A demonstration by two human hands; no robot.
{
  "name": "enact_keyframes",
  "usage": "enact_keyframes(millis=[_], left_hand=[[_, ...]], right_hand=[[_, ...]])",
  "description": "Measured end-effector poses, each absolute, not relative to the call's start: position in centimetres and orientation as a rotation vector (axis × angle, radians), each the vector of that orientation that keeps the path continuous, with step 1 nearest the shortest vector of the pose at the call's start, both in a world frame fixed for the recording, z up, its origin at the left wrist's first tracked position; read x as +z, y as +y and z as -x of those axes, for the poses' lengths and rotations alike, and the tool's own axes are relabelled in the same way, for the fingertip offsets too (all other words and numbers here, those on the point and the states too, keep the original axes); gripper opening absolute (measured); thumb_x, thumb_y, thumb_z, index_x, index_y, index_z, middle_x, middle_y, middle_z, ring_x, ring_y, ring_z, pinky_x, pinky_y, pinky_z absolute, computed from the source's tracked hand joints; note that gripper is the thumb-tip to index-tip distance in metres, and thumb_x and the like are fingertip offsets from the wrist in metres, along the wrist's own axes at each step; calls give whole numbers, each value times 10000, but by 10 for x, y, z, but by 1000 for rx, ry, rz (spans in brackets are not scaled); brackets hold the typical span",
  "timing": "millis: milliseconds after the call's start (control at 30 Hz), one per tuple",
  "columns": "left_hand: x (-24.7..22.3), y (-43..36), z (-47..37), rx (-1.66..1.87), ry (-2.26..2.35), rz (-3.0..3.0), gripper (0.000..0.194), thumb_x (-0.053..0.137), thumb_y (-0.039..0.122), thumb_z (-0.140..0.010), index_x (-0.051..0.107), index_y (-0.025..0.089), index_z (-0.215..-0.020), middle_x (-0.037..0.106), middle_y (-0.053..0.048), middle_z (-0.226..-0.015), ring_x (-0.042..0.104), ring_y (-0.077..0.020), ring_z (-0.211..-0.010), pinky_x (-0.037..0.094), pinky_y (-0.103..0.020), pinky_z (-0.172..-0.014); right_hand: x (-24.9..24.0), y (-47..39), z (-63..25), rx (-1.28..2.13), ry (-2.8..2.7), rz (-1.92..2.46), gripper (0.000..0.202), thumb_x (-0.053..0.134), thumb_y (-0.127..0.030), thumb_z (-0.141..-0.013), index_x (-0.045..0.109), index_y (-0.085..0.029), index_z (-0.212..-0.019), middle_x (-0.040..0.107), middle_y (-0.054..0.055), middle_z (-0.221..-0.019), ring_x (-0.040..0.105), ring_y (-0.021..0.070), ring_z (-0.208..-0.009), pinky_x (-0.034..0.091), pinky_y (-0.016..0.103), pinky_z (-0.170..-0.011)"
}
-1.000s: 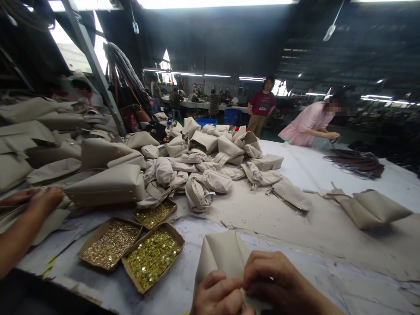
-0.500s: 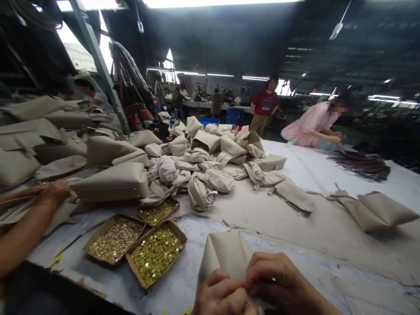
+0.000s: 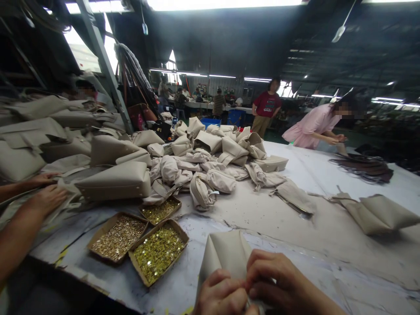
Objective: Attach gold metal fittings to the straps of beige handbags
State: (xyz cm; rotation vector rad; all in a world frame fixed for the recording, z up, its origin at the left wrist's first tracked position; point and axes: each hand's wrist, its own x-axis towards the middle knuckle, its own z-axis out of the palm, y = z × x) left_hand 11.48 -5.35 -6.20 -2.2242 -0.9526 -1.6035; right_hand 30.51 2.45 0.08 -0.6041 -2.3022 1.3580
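At the bottom edge of the view, a beige leather-like bag [image 3: 226, 249] lies on the table in front of me. My left hand [image 3: 221, 295] is closed on its near part, fingers curled. Against it, my right hand [image 3: 277, 278] pinches with thumb and fingertips at the same spot; whatever is between those fingertips is hidden. To the left are three cardboard trays of small metal hardware: a tray of yellow-gold screw-like pieces [image 3: 133, 253], a tray of paler gold pieces [image 3: 93, 245] and a smaller tray [image 3: 179, 203] behind them.
A heap of beige bags and pouches [image 3: 210, 142] covers the table's middle and left. Another bag [image 3: 377, 214] lies at right, near a pouch with a zip [image 3: 295, 197]. At left, a co-worker's hands [image 3: 49, 197] handle beige material. Beyond dark straps [image 3: 367, 168], another person stands bent over.
Both my hands stay pinched together at the bag with hardly any shift. The co-worker's second hand at left has come into view on the beige material. The camera has turned slightly.
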Motion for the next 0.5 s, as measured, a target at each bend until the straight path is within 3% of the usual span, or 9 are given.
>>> enact_keyframes(millis=[133,267,500], left_hand=[[-62,-56,-113,-1574,-935,2250,223,528,154,-1041,675,195,-879,736,55,-697,766,-74,-764,521,-213,-756],[-57,-56,-119,-1640,-970,2129,227,500,171,-1057,621,184,-865,721,48,-681,763,-72,-696,510,-209,-661],[-52,-58,-125,-1788,-1047,2109,102,519,246,-1054,575,193,-988,785,46,-763,734,-69,-603,567,-218,-646]], right_hand=[[9,22,-305,1346,-2344,674,274,702,-432,-989,748,-207,-841,709,21,-858,673,148,-778,477,225,-713],[14,22,-302,1313,-2401,659,430,651,-563,-992,653,-203,-757,655,2,-804,609,136,-715,429,229,-646],[15,22,-290,1068,-2748,451,651,244,-685,-1078,412,-220,-655,504,-21,-685,471,156,-684,329,309,-656]])
